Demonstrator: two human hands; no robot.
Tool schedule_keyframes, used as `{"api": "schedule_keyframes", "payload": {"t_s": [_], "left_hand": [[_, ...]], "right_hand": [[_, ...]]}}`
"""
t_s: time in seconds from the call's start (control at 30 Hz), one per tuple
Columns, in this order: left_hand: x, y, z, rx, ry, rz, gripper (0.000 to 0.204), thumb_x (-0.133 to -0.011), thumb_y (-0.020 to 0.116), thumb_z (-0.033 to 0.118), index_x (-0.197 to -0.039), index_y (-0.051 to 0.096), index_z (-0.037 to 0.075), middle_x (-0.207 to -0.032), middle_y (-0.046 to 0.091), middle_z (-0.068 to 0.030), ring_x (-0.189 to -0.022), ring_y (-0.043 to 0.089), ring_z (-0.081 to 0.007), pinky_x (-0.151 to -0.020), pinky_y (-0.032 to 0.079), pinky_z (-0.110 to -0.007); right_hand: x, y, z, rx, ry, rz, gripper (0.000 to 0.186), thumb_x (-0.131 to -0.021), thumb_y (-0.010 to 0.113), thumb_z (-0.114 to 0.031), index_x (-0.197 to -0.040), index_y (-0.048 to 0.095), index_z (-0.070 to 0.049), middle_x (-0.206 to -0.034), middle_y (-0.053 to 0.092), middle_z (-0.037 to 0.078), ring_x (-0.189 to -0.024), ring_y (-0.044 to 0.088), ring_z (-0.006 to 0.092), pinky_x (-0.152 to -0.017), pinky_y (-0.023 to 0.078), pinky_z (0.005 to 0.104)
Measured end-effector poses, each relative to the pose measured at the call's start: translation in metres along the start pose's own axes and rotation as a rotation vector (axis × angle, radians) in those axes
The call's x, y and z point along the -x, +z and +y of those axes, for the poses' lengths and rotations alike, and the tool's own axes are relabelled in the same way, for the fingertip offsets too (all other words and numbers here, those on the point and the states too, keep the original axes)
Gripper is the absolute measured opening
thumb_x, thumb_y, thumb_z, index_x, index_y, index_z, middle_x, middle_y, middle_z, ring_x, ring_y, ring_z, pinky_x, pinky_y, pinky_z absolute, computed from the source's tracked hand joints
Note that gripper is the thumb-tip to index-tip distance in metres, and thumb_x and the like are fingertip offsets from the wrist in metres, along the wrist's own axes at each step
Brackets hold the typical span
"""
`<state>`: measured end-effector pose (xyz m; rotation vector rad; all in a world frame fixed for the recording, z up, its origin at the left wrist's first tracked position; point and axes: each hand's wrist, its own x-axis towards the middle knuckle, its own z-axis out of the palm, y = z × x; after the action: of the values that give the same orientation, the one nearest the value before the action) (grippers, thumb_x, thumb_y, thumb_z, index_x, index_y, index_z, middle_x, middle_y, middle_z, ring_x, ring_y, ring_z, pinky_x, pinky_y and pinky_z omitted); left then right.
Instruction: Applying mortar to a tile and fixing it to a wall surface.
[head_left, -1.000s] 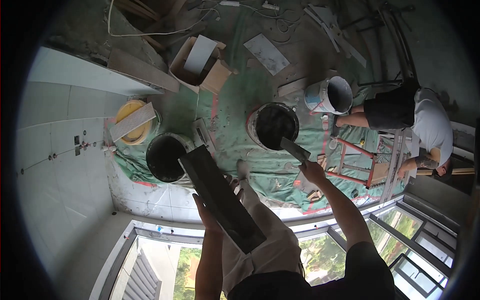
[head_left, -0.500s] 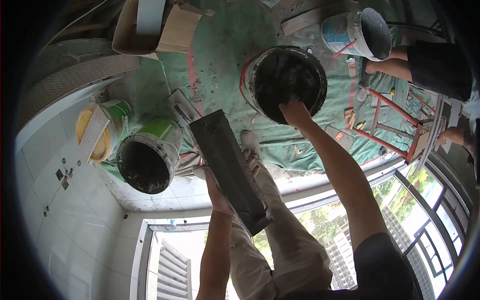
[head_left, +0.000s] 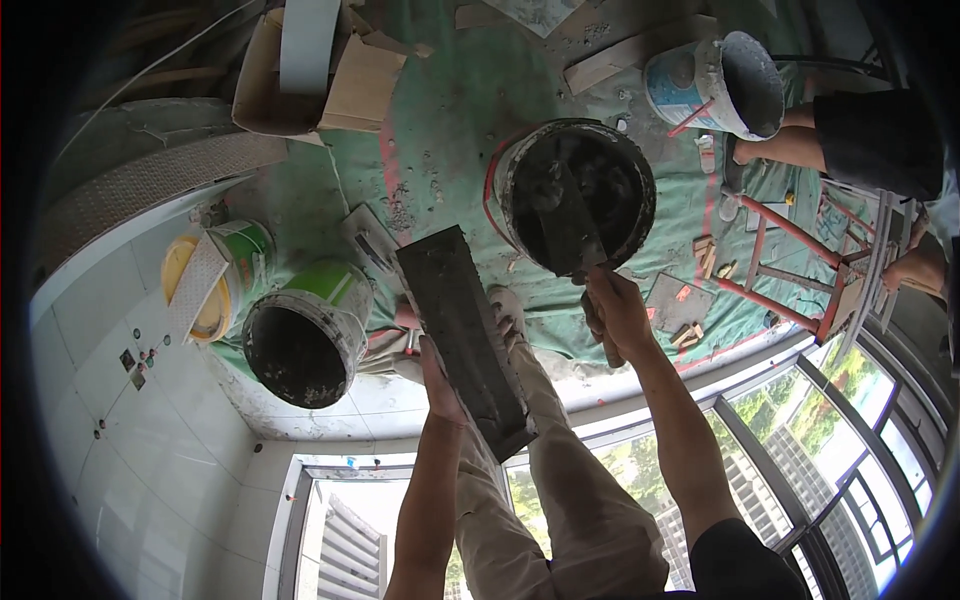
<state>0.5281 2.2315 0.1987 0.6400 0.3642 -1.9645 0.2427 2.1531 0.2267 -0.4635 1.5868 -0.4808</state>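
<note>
Drawn back since earlier, my right hand grips the trowel over the bucket, upper centre; my left hand holds the coated slab mid-frame. Likely scooping mortar; next calls for a level lift.

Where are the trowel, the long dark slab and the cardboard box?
Trowel (head_left: 573, 226): head view, middle of its blade.
Long dark slab (head_left: 466, 338): head view, middle of its upper face.
Cardboard box (head_left: 364, 88): head view, on its folded-out flap.
</note>
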Motion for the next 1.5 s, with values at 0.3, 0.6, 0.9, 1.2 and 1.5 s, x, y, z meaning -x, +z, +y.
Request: {"api": "schedule_keyframes", "payload": {"t_s": [0.3,0.6,0.9,1.2,1.5], "left_hand": [[-0.032,0.0,-0.016,0.072,0.005,-0.04,0.094,-0.113,0.027,0.077,-0.174,0.036,0.005,-0.168,0.054,-0.0196,-0.154,0.053,-0.0374,-0.131,0.041,-0.052],[-0.02,-0.019,-0.015,0.396,-0.035,-0.225,0.094,-0.113,0.029,0.078,-0.173,0.038,0.007,-0.166,0.056,-0.0192,-0.146,0.061,-0.0381,-0.126,0.048,-0.053],[0.024,-0.042,0.005,0.229,0.003,-0.064,0.094,-0.112,0.035,0.078,-0.173,0.039,0.008,-0.165,0.058,-0.0198,-0.145,0.062,-0.0431,-0.127,0.046,-0.058],[0.075,-0.106,0.013,0.205,0.104,0.123,0.093,-0.111,0.036,0.078,-0.174,0.038,0.01,-0.164,0.059,-0.0189,-0.146,0.061,-0.0435,-0.13,0.042,-0.061],[0.06,-0.092,0.016,0.161,0.107,0.007,0.09,-0.112,0.038,0.077,-0.175,0.037,0.014,-0.167,0.056,-0.0171,-0.145,0.063,-0.0394,-0.128,0.045,-0.058]], "right_hand": [[0.192,0.078,-0.016,0.171,-0.362,0.075,0.029,-0.104,0.074,-0.008,-0.129,0.067,0.004,-0.09,0.072,0.007,-0.074,0.069,0.0124,-0.071,0.055,0.0285],[0.214,0.108,0.02,0.315,-0.315,0.041,0.028,-0.107,0.074,-0.015,-0.125,0.066,0.004,-0.086,0.074,0.017,-0.074,0.077,0.0255,-0.064,0.057,0.0382],[0.002,-0.053,-0.035,1.386,-0.376,0.158,0.029,-0.109,0.069,-0.032,-0.108,0.067,-0.002,-0.092,0.077,0.019,-0.088,0.077,0.0418,-0.075,0.061,0.054],[-0.159,0.0,0.008,1.586,-0.358,0.224,0.03,-0.111,0.061,-0.03,-0.107,0.072,-0.002,-0.102,0.078,0.022,-0.097,0.08,0.0413,-0.084,0.066,0.052],[-0.16,0.024,0.028,-0.072,0.179,0.011,0.038,-0.112,0.067,-0.047,-0.113,0.066,-0.009,-0.077,0.054,-0.001,-0.055,0.05,0.0111,-0.048,0.042,0.0325]]}}
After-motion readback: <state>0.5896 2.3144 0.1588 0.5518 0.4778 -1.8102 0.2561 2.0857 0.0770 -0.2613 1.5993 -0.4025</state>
